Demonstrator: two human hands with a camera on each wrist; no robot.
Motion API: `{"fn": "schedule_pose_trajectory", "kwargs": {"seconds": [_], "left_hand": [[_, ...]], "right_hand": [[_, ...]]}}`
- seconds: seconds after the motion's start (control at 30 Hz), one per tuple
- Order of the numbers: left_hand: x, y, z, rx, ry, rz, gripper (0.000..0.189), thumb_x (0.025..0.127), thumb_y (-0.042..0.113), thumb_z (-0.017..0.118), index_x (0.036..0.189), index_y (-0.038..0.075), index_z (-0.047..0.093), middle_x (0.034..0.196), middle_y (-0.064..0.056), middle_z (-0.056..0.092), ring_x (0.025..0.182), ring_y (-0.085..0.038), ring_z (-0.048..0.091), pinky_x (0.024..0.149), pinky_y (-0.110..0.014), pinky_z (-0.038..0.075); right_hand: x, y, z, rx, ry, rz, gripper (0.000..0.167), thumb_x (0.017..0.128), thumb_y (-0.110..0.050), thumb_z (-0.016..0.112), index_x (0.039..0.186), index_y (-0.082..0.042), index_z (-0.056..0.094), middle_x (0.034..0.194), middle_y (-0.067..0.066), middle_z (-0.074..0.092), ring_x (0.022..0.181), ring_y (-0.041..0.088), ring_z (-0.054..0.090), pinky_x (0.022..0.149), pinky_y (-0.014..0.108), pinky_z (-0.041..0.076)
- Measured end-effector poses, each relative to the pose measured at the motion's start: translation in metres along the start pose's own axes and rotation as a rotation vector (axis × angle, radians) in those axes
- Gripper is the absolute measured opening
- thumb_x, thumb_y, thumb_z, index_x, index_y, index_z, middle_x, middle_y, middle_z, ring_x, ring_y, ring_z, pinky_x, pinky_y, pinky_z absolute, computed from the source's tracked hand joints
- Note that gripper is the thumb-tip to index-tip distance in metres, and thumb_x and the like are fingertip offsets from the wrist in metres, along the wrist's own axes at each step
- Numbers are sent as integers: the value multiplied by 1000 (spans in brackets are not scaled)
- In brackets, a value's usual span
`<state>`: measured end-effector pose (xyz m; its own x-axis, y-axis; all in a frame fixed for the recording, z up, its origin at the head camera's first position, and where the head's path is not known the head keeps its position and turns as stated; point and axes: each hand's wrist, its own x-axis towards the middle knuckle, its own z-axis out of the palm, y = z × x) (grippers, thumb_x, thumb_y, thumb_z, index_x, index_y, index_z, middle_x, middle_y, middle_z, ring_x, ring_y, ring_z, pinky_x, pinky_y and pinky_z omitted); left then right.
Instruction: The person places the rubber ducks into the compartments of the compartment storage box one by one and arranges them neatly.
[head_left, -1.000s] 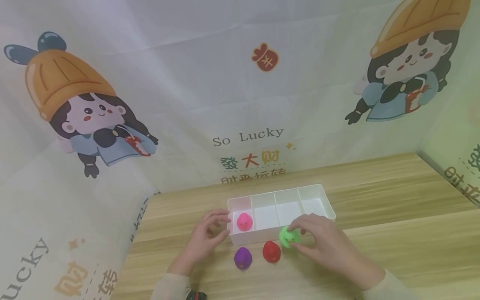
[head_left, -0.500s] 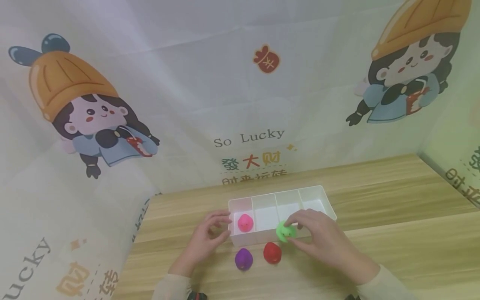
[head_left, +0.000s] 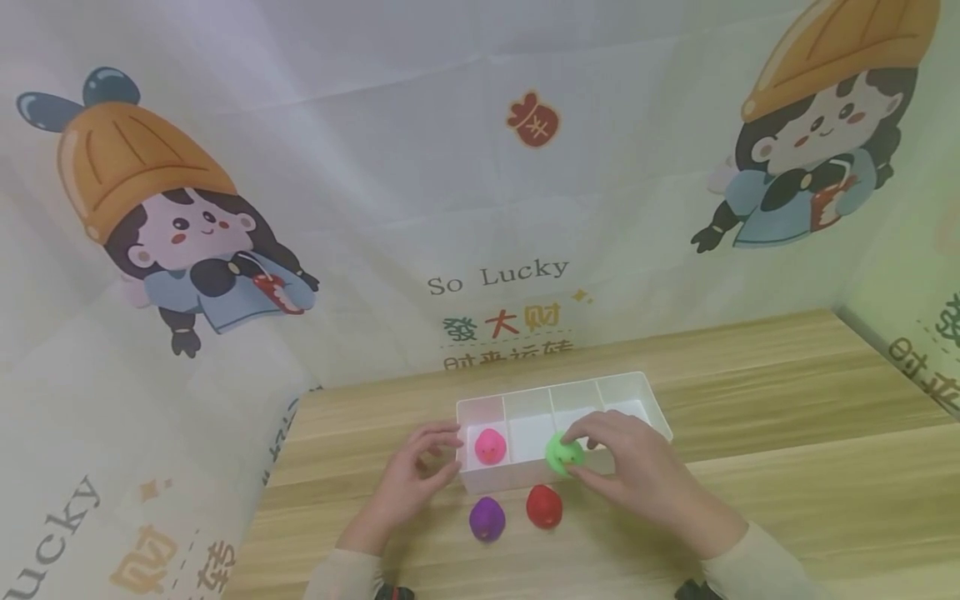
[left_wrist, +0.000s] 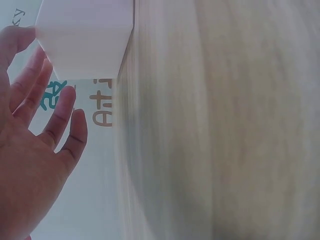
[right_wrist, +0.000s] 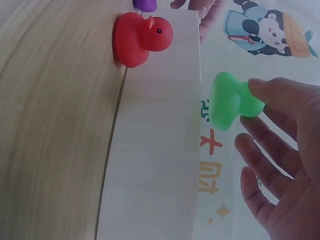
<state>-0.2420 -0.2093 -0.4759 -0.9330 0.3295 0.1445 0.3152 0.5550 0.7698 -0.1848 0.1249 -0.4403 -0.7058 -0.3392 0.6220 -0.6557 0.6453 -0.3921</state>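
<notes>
A green duck [head_left: 562,452] was pinched by the fingertips of the right hand [head_left: 637,475] just below the frame's centre in the head view, held over the near wall of a white divided tray [head_left: 652,400], about its third compartment from the left. The tray's left end was touched by the loosely curled fingers of the left hand [head_left: 412,479], nothing being gripped. A pink duck [head_left: 489,446] was seen in the leftmost compartment. Lower in the frame, a purple duck [head_left: 487,517] and a red duck [head_left: 543,506] were left on the wooden table [head_left: 787,433].
</notes>
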Motion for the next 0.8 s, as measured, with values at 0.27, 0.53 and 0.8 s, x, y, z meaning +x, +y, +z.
{"fn": "schedule_pose_trajectory", "kwargs": {"seconds": [0.27, 0.53, 0.8], "left_hand": [[0, -1, 0, -7, 6, 38, 24, 92, 14, 77, 115, 17, 72, 143, 0, 61, 110, -25, 59, 91, -36, 51], [1, -3, 1, 6, -3, 18, 26, 91, 15, 78, 115, 23, 72, 141, 7, 60, 109, -19, 59, 92, -34, 51], [0, -2, 0, -14, 9, 26, 26, 91, 13, 78, 115, 20, 72, 142, 2, 61, 109, -23, 59, 90, -37, 51]], "right_hand": [[6, 2, 6, 9, -8, 10, 33, 77, -17, 91, 104, -18, 73, 105, -8, 76, 86, 11, 68, 79, 28, 57], [11, 6, 13, 17, -6, 14, 33, 77, -17, 90, 105, -18, 72, 105, -7, 76, 85, 10, 66, 77, 28, 57], [16, 8, 18, -3, -36, 39, 32, 79, -20, 89, 106, -19, 72, 107, -6, 75, 87, 11, 66, 78, 29, 56]]}}
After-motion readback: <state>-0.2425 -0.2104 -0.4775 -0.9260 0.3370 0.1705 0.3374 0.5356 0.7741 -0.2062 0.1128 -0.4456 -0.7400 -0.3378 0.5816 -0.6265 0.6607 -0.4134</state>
